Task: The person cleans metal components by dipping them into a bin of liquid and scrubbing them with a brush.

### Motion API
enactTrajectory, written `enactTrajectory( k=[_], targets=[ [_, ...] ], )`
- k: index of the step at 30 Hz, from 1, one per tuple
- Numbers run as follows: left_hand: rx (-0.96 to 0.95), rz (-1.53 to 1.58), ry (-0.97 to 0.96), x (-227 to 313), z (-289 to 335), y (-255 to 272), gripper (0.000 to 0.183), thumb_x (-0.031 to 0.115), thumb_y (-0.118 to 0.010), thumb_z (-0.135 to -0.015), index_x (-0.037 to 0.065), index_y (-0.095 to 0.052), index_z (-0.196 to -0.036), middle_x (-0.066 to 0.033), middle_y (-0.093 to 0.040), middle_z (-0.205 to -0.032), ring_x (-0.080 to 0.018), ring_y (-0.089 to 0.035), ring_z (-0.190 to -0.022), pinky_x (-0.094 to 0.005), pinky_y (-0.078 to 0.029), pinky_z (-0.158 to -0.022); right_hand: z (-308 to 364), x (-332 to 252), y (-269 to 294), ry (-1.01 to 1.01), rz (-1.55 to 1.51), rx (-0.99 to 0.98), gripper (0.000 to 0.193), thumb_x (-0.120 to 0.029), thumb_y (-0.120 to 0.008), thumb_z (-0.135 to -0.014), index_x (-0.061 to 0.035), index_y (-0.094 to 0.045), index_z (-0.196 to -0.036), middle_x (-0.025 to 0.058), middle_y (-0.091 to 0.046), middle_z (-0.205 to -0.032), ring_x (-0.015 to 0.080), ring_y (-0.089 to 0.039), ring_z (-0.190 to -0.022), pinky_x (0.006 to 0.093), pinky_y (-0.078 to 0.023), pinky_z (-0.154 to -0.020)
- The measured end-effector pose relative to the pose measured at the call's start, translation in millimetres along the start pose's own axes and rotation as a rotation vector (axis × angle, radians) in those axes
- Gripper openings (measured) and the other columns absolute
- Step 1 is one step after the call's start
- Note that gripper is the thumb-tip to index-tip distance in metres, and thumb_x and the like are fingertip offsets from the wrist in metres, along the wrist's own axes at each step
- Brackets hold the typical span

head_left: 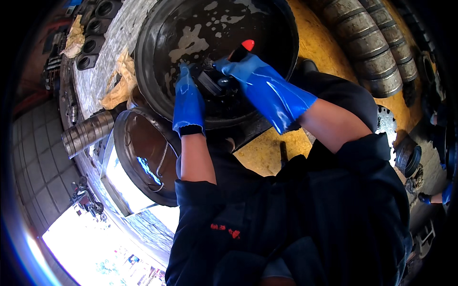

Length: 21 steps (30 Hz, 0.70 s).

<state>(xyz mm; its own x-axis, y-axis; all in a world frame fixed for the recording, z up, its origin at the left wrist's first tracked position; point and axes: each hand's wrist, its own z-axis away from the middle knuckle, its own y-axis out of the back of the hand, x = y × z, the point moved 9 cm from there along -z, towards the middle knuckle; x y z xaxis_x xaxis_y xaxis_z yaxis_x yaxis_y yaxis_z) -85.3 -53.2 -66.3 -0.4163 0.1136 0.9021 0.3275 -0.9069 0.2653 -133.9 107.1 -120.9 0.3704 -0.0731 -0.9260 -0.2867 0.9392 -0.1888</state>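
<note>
Since it looks like wet metal, the dark part [209, 84] between both hands should prove stiff, weighty and slippery, best held by its outer edges; right hand [242, 70] curls round a red-tipped tool [247, 45], left hand's [186, 85] closure beside the part I cannot tell.

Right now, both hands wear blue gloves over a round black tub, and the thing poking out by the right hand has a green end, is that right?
Almost! The head view shows a red end, not green, by the right hand. The blue gloves and round black tub are right.
</note>
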Motion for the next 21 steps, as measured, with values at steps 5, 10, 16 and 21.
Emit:
enactTrajectory(
  k=[5, 10, 16, 21],
  targets=[
    [-0.084, -0.238, -0.162, 2.0, -5.6, -21.9, 0.037, 0.009, -0.036, -0.103, -0.003, -0.05, -0.135, -0.0195, -0.062, -0.12, -0.0245, -0.064, -0.102, -0.0315, -0.052, -0.087, 14.7, 21.3, 28.0, -0.093, 0.106, -0.081, 0.021, -0.024, -0.071, -0.082, -0.0057, -0.072, -0.091, 0.009, -0.069, -0.08, 0.0176, -0.065, -0.076, 0.0315, -0.051, -0.075],
    [0.029, -0.898, -0.675, 14.5, -0.6, -18.2, 0.037, 0.007, -0.034, -0.102, -0.006, -0.049, -0.134, -0.022, -0.062, -0.118, -0.0265, -0.065, -0.098, -0.0309, -0.054, -0.081, 9.0, 29.6, 37.0, -0.194, 0.406, -0.146, 0.026, -0.028, -0.068, -0.086, -0.0066, -0.073, -0.099, 0.0112, -0.072, -0.09, 0.0185, -0.069, -0.086, 0.0323, -0.052, -0.08],
    [-0.093, -1.13, -0.409, -10.7, -18.7, -3.3, 0.04, 0.02, -0.04, -0.102, -0.004, -0.053, -0.131, -0.028, -0.061, -0.117, -0.0346, -0.063, -0.106, -0.0368, -0.051, -0.086, -12.9, 0.4, 67.0, -0.207, 0.44, 0.225, 0.029, -0.035, -0.065, -0.087, -0.0091, -0.072, -0.098, 0.0111, -0.072, -0.089, 0.0236, -0.07, -0.083, 0.0344, -0.053, -0.077],
    [0.157, -0.63, -0.024, -2.7, -0.8, 13.9, 0.066, 0.057, -0.05, -0.092, -0.004, -0.063, -0.113, -0.0289, -0.063, -0.112, -0.0419, -0.059, -0.107, -0.0439, -0.043, -0.095, -25.9, -25.7, 29.3, -0.021, -0.334, 0.11, 0.04, -0.037, -0.076, -0.081, -0.0006, -0.069, -0.097, 0.0075, -0.069, -0.082, 0.0183, -0.064, -0.074, 0.0315, -0.051, -0.072]
  ],
)
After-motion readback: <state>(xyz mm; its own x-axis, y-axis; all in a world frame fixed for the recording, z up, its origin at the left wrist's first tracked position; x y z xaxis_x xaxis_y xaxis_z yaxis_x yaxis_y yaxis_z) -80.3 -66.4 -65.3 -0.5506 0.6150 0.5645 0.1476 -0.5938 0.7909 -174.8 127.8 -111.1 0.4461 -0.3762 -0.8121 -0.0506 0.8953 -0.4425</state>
